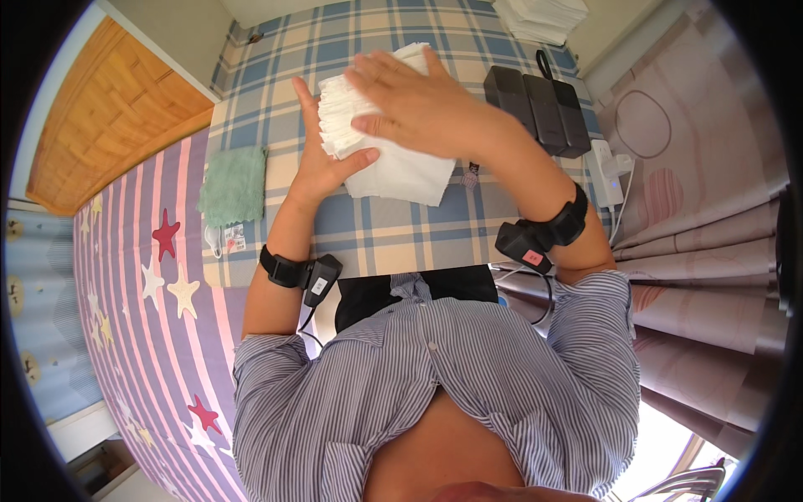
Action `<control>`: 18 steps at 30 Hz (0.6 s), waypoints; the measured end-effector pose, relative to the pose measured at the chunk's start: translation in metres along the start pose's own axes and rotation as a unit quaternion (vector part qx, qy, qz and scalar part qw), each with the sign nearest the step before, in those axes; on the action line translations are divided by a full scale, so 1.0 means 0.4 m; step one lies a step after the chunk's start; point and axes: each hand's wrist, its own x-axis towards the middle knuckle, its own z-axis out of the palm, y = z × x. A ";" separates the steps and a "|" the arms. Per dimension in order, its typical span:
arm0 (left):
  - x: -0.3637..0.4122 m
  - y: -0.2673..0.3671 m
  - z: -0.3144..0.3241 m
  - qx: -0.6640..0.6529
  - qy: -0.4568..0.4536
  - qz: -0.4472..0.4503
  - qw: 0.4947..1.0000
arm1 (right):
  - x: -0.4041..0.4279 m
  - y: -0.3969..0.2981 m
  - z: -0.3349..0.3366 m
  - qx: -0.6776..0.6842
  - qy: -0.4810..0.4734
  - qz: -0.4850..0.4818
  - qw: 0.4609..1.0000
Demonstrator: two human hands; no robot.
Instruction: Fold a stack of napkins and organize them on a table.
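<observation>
A stack of white paper tissues point(342, 119), its edges ragged and layered, lies tilted on the checked tablecloth. My left hand point(320, 166) grips its left side, the thumb over the lower corner and part of the hand behind it. Across the top, my right hand point(420, 103) is spread flat, its fingers slightly blurred and its thumb apart. Beneath both hands, a flat white tissue sheet point(408, 172) reaches toward me; whether it belongs to the same stack is hidden.
A green cloth point(233, 186) lies at the table's left edge. On the right stand black box-shaped devices point(539, 110) and a white power strip point(605, 176). More folded white tissues point(542, 19) sit at the back right. Each forearm wears a strapped black device point(323, 279) with a cable.
</observation>
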 end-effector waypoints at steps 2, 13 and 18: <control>-0.005 0.003 -0.001 -0.002 0.006 -0.008 1.000 | -0.003 0.004 -0.026 0.013 0.034 0.002 0.999; 0.048 0.005 -0.049 0.014 -0.021 -0.050 0.998 | -0.025 0.032 -0.041 0.134 0.086 0.051 0.986; 0.060 -0.020 -0.073 0.025 -0.026 -0.071 0.997 | -0.058 0.032 -0.075 0.202 0.066 0.082 0.974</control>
